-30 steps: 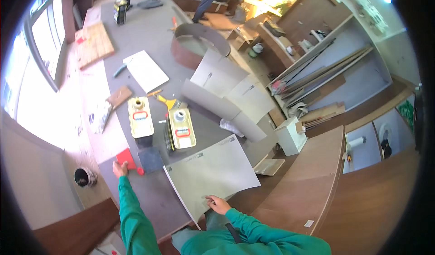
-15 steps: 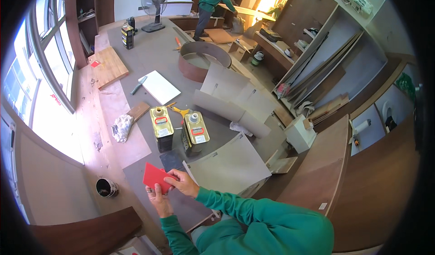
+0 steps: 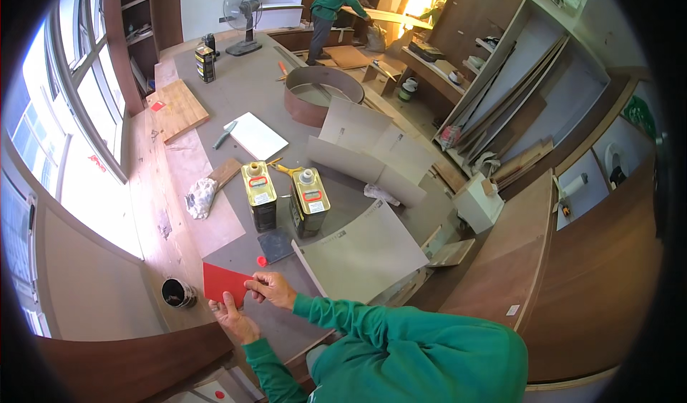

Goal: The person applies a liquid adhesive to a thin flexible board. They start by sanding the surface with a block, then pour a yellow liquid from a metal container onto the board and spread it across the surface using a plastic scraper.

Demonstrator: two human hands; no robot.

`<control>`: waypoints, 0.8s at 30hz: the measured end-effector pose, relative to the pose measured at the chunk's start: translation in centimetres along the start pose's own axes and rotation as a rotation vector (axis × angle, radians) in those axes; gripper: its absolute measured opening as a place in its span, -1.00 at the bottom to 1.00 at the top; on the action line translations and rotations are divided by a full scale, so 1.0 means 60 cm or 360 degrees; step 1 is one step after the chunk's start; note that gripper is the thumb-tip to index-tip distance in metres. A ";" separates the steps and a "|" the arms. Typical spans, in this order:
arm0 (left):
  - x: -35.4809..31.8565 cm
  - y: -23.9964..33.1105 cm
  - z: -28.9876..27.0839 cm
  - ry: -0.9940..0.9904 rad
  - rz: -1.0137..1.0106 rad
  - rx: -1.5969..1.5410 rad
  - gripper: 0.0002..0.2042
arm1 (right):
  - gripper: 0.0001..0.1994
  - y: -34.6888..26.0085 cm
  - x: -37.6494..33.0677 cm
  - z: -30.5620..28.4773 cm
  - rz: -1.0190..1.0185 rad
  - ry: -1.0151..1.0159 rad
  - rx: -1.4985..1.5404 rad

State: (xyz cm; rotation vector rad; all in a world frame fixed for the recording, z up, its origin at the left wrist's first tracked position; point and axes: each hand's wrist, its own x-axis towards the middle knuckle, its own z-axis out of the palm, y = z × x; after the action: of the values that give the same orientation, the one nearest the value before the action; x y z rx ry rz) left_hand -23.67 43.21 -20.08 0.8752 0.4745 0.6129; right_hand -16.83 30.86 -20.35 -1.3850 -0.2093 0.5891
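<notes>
Both of my hands hold a thin, flat red rectangular sheet (image 3: 223,281) above the near end of the grey worktop. From below, my left hand (image 3: 235,318) pinches its lower edge, with the thumb on the face. My right hand (image 3: 273,289) grips the right edge between thumb and bent fingers. Just beyond, a small red cap (image 3: 262,261) lies beside a dark square plate (image 3: 276,246). Two rectangular metal tins, a left one (image 3: 260,195) and a right one (image 3: 312,201), stand behind the plate. A black-stained pot (image 3: 178,293) is left of the sheet.
Curled beige laminate sheets (image 3: 361,249) cover the right side of the worktop (image 3: 215,102). A white board (image 3: 258,137), a crumpled cloth (image 3: 202,197), a round brown hoop (image 3: 323,96) and a fan (image 3: 243,20) sit farther off. A co-worker in green (image 3: 333,9) stands at the back.
Both hands have shifted left with the red sheet, and its face has turned slightly. The small red cap beside the dark plate now shows. My view has tilted a little.
</notes>
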 end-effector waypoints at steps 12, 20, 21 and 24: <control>-0.002 0.076 -0.130 0.0035 0.0073 0.0167 -0.78 | -0.64 -0.051 -0.027 -0.020 -0.0043 -0.0455 -0.0208; -0.026 0.130 -0.139 0.0415 0.0180 0.0152 -0.75 | -0.60 -0.003 -0.034 0.043 -0.0596 -0.0446 -0.1058; -0.029 0.127 -0.134 0.0459 0.0207 0.0157 -0.74 | -0.56 0.018 -0.044 0.049 -0.1035 -0.0377 -0.1252; -0.032 0.124 -0.148 0.0588 0.0301 0.0259 -0.69 | -0.46 -0.056 -0.061 0.090 -0.0133 -0.0640 -0.1275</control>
State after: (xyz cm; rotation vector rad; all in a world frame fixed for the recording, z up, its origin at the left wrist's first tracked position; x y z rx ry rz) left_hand -32.72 50.58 -18.71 0.9717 0.7889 0.9264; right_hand -21.57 33.45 -15.37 -1.9972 -0.8972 0.7490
